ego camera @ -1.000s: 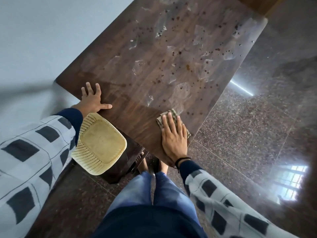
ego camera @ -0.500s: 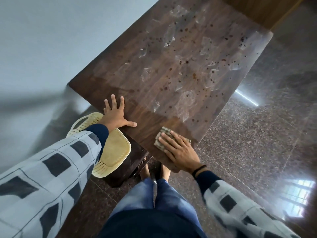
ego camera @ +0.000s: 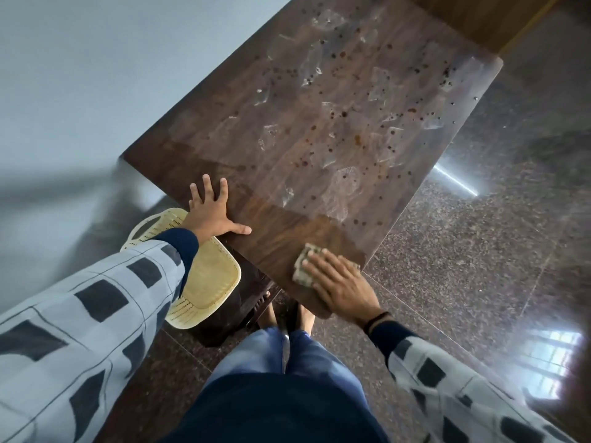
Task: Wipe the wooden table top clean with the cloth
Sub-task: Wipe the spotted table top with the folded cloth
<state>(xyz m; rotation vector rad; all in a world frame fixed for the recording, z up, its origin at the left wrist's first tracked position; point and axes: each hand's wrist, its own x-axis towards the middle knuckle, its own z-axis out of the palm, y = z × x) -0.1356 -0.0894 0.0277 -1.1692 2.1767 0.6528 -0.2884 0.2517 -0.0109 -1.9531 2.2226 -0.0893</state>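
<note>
Person standing at the near end of a dark wooden desk [ego camera: 278, 241], head bent over it.

Right hand [ego camera: 339, 286]: laid flat on a folded cloth [ego camera: 303, 266], fingers straight and close together, pointing across the desk toward the person's left. Pressing, not gripping; no fingers curled round the fabric. A dark band [ego camera: 377, 321] sits on that wrist.

Cloth: greenish-tan and patterned, lying on the desk top at the near right corner, just inside both edges. Only its left part and a sliver by the corner show; the rest lies under the palm.

Left hand [ego camera: 209, 215]: released, holding nothing. Palm down on the desk top at the near edge, well apart from the cloth, fingers spread, thumb stuck out to the right.

Desk surface: the near strip between the two hands reads darker and even. Beyond it the top is marked with pale, filmy smears [ego camera: 340, 190] and many small dark brown spots [ego camera: 343, 114], thickest toward the middle and far right.

Both arms in pale sleeves with dark squares and navy cuffs. Blue jeans [ego camera: 256, 356] below.

A cream perforated chair seat [ego camera: 208, 282] sits just beside the desk's near left edge, partly under the left forearm.

Polished speckled stone floor [ego camera: 463, 251], with window glare at lower right. Plain pale wall [ego camera: 96, 75] on the left.
</note>
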